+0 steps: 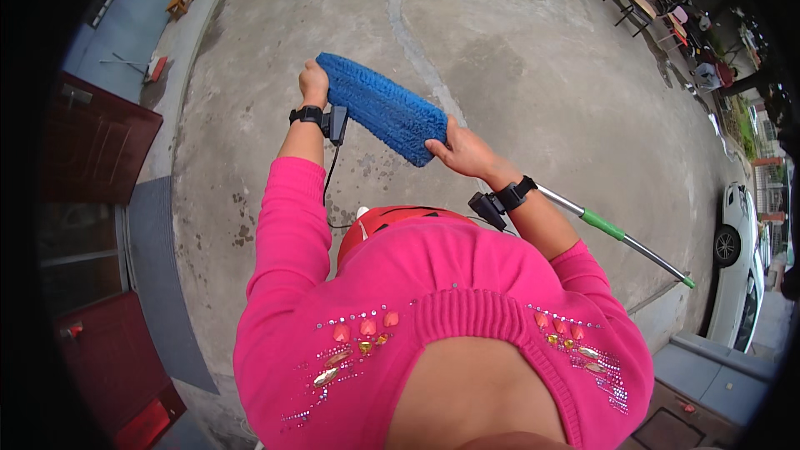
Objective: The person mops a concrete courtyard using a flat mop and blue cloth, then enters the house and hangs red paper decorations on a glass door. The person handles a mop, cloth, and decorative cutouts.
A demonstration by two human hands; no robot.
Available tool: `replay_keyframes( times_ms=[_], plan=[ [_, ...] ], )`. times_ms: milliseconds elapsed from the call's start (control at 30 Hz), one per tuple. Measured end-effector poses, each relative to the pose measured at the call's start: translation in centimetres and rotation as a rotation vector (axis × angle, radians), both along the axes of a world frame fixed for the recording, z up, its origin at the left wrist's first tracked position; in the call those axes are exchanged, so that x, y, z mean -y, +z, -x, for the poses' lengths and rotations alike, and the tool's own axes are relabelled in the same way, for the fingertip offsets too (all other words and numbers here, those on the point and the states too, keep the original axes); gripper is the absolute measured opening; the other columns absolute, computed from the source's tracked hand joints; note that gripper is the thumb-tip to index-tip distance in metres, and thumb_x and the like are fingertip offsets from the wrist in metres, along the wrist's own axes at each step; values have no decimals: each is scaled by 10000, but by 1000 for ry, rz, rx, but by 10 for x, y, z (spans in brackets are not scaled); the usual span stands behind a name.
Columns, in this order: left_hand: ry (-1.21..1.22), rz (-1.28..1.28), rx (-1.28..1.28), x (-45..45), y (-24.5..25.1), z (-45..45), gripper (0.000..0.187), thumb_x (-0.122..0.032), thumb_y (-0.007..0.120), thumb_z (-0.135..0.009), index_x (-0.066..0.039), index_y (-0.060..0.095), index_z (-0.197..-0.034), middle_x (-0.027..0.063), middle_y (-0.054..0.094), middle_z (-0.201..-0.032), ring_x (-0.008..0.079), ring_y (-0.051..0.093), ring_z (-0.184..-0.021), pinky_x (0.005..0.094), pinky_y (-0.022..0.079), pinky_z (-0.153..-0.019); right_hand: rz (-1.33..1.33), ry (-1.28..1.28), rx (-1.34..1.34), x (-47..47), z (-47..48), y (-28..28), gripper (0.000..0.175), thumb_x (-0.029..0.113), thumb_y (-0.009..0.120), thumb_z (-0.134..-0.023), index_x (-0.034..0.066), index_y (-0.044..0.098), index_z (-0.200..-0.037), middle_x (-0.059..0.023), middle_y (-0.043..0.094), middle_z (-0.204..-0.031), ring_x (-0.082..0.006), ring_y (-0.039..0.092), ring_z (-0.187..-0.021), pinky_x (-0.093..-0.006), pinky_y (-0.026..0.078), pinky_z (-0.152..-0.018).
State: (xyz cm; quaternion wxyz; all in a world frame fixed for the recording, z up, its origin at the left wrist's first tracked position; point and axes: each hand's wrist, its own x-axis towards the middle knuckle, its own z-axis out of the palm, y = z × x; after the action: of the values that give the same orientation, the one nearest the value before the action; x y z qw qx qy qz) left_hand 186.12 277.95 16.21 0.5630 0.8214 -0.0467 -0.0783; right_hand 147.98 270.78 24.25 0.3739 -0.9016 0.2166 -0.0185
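Note:
A rectangular blue microfiber mop pad (384,106) is stretched at a slant between my hands, its shaggy pile facing up. My left hand (314,84) grips the upper left end. At the lower right end, my right hand (465,149) pinches the pad, thumb on top and fingers underneath. A metal mop pole (653,256) with a green sleeve (603,224) runs out from behind my right forearm towards the lower right. Its other end is hidden, so I cannot tell whether it joins the pad. Each wrist wears a strapped black device with a cable.
Stained concrete ground (281,31) spreads around me. On the left are dark red doors (100,137), a grey mat (169,287) and a small wooden stool (180,1). Chairs (637,3) stand at the upper right; a white car (737,275) is parked at the right.

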Motion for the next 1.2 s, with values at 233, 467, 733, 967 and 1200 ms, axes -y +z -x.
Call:
replay_keyframes(
  times_ms=[233, 467, 733, 967, 1200],
  plan=[
    [-85, 37, -159, -11, 30, 16, 664, -442, 281, -1006, 120, 605, -1148, 305, 602, -1233, 423, 602, -1115, 466, 467, -966, 50, -45, 124, -2, -5, -8, 555, 366, 562, -959, -114, 377, -1167, -339, 636, -827, -487, 643, -837, -508, 505, -727],
    [-187, 674, -665, -44, 42, 66, 931, -733, 157, -948, 34, 360, -1436, 273, 458, -1374, 418, 436, -1310, 595, 361, -1065, 49, -162, 34, -8, -13, -19, 559, 364, 573, -959, -99, 371, -1200, -324, 648, -932, -465, 651, -920, -466, 506, -796],
    [-322, 907, -785, -9, 14, 231, 661, -561, 236, -1033, -51, 399, -1420, 132, 533, -1371, 314, 564, -1198, 475, 460, -1023, 129, -257, 146, -20, -20, -43, 567, 340, 546, -954, -157, 356, -1149, -361, 638, -810, -516, 640, -768, -541, 518, -692],
    [-182, 898, -947, 37, 24, 188, 686, -706, 294, -953, -84, 454, -1193, 92, 539, -964, 300, 601, -851, 484, 533, -737, 55, -115, 152, 8, -26, -9, 392, 298, 578, -935, -9, 356, -1035, -318, 633, -809, -512, 614, -785, -561, 476, -687],
    [-187, 883, -657, 67, 33, 174, 779, -712, 296, -959, -64, 461, -1358, 110, 511, -1325, 282, 539, -1149, 430, 454, -979, -62, -190, 285, 21, -29, -3, 402, 276, 608, -934, 22, 303, -1001, -283, 614, -769, -512, 574, -726, -545, 430, -624]
  ],
)
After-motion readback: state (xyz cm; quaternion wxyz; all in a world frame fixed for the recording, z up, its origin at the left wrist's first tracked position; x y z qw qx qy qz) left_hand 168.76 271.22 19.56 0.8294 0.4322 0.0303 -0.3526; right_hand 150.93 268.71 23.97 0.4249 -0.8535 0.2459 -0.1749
